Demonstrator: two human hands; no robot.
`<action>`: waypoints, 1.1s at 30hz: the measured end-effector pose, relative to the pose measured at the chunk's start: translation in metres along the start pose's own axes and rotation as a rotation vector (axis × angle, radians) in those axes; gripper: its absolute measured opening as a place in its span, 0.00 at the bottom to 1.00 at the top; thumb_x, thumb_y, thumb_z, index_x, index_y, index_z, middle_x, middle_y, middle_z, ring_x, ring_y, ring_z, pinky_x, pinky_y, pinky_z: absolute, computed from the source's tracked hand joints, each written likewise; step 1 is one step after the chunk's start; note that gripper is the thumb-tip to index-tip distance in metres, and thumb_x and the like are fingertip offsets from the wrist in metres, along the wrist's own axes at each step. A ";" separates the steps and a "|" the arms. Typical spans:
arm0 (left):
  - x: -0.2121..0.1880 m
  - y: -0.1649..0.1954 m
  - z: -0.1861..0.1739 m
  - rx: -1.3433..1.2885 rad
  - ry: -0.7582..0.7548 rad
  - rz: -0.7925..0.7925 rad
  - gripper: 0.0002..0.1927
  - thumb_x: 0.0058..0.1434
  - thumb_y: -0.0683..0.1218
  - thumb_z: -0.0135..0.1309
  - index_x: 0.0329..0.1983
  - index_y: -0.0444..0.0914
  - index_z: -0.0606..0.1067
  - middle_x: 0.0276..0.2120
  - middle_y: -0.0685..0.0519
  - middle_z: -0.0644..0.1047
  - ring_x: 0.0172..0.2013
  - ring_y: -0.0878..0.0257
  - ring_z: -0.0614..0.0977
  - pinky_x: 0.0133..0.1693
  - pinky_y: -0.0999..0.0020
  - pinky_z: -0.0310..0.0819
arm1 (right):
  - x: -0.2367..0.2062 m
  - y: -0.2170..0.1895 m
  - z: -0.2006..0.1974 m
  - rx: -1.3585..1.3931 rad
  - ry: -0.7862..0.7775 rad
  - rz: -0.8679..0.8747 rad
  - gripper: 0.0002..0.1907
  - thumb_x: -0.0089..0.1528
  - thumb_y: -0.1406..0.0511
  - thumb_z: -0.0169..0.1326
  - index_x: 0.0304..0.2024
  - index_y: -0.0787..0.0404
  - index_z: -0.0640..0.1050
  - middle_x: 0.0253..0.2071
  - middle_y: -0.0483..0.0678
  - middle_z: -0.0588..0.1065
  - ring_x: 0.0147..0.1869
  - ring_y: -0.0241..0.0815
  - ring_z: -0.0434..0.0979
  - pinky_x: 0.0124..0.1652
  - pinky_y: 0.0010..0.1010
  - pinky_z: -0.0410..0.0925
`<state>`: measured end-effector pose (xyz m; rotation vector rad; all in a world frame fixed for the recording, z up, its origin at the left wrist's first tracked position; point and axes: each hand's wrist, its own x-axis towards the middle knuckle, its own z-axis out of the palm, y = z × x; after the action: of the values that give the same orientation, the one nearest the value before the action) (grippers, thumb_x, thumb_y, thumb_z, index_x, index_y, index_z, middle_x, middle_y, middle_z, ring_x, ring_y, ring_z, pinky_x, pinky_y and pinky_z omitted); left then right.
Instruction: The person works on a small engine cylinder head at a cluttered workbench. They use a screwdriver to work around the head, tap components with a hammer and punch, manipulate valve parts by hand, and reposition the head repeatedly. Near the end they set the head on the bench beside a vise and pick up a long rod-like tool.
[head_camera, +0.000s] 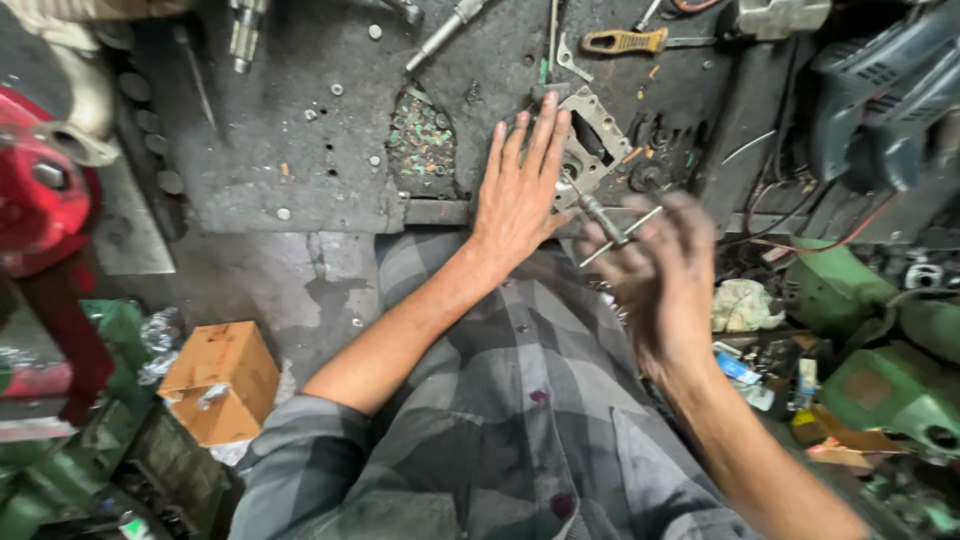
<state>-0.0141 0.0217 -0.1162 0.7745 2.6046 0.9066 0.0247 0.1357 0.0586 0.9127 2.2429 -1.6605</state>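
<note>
My left hand (520, 190) lies flat, fingers spread, on a grey metal plate part (600, 125) at the edge of the dark, greasy workbench (300, 150). My right hand (660, 275) is blurred with motion and is closed around a T-handle tool (610, 225), whose shaft points into the plate part just right of my left thumb. My grey checked shirt fills the bottom of the view.
A yellow-handled tool (625, 41) and metal shafts (440, 35) lie at the bench's back. A blue power tool (880, 100) sits at the right. Green machine housings (880, 380) are lower right. An orange cardboard box (220, 380) and a red machine (40, 190) are at the left.
</note>
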 end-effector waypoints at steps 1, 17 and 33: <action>0.001 0.000 -0.001 -0.013 0.015 -0.001 0.68 0.44 0.64 0.72 0.77 0.31 0.47 0.77 0.41 0.47 0.71 0.39 0.62 0.73 0.44 0.51 | -0.001 -0.006 -0.005 -0.277 0.013 -0.221 0.12 0.58 0.56 0.55 0.39 0.53 0.76 0.45 0.56 0.74 0.51 0.59 0.74 0.55 0.53 0.63; 0.005 0.004 -0.003 0.064 -0.003 0.007 0.69 0.44 0.67 0.70 0.77 0.31 0.47 0.76 0.41 0.47 0.71 0.40 0.62 0.73 0.44 0.51 | 0.007 -0.027 -0.003 0.342 -0.038 0.547 0.16 0.67 0.54 0.47 0.49 0.57 0.72 0.49 0.59 0.74 0.55 0.59 0.76 0.55 0.52 0.66; 0.007 0.008 -0.008 0.050 -0.055 0.006 0.66 0.46 0.62 0.72 0.78 0.30 0.49 0.77 0.42 0.48 0.71 0.40 0.62 0.74 0.41 0.47 | 0.005 -0.022 -0.006 0.632 0.067 0.793 0.21 0.68 0.56 0.42 0.60 0.59 0.65 0.59 0.59 0.76 0.59 0.57 0.81 0.52 0.45 0.73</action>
<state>-0.0204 0.0270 -0.1051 0.8085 2.5874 0.8132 0.0088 0.1387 0.0758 1.7121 1.0697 -1.8952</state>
